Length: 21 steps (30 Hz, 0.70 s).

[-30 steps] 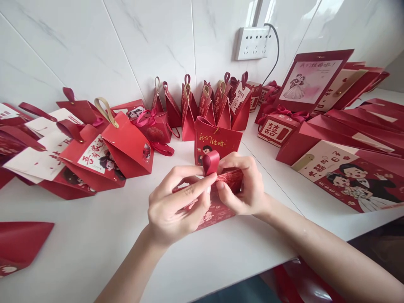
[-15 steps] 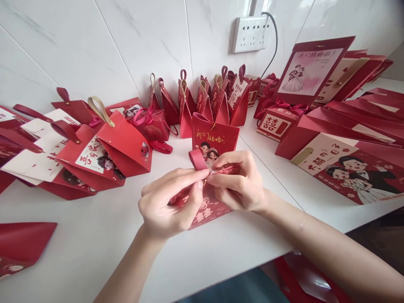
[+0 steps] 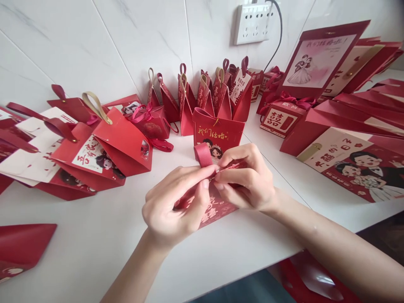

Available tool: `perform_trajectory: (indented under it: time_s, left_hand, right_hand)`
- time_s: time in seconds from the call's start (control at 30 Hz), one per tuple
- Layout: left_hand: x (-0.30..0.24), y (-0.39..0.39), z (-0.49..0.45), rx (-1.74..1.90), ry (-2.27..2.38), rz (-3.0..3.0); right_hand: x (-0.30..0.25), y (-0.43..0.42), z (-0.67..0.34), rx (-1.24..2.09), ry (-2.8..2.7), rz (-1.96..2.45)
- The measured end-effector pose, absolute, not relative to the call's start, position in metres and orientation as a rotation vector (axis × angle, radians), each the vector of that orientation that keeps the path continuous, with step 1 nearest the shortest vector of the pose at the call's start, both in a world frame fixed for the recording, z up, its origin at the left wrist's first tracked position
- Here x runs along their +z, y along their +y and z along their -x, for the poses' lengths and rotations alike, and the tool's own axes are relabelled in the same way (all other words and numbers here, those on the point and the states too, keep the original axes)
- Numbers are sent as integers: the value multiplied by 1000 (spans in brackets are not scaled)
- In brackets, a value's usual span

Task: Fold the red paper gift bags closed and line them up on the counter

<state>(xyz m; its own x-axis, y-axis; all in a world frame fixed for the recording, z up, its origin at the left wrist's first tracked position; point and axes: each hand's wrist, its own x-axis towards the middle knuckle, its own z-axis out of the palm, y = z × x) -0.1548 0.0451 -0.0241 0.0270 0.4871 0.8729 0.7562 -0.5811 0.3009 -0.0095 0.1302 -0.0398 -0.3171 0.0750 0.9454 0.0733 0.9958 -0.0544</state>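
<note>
In the head view, a red paper gift box (image 3: pixel 212 213) with pale lettering stands upright on the table in front of me. A dark red ribbon loop (image 3: pixel 203 155) rises from its top. My left hand (image 3: pixel 176 204) is closed, with thumb and forefinger pinching the box's top edge beside the loop. From the right, my right hand (image 3: pixel 251 179) pinches the same top edge, its fingertips almost meeting those of the left. A tiny shiny piece shows between the fingertips, mostly hidden. Just behind stands another red gift box (image 3: pixel 221 131) with a cartoon couple.
Folded gift boxes (image 3: pixel 120 141) with ribbon handles crowd the left; a row of them (image 3: pixel 205 99) lines the tiled wall. Larger red bags (image 3: pixel 344 168) and a small bow-tied box (image 3: pixel 280 120) stand right. A power socket (image 3: pixel 254 24) hangs above. The table's front edge runs below my forearms.
The view has shifted slightly. Both hands and the box between them appear a little further right in the picture, with the pinching grip much the same.
</note>
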Motion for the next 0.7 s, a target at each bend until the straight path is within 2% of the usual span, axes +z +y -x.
perform_trajectory:
  time_s: [0.3,0.53,0.7]
  left_hand:
    - [-23,44,158,-1619,-1256,2151]
    - [-24,47,159,-1651,-1179,2140]
    - [-24,47,157,-1634,-1216,2072]
  right_hand:
    - [-41,129,10,9,-1886,114]
    - [-36,128,9,287,-1880,44]
    - [-35,128,10,288,-1853,61]
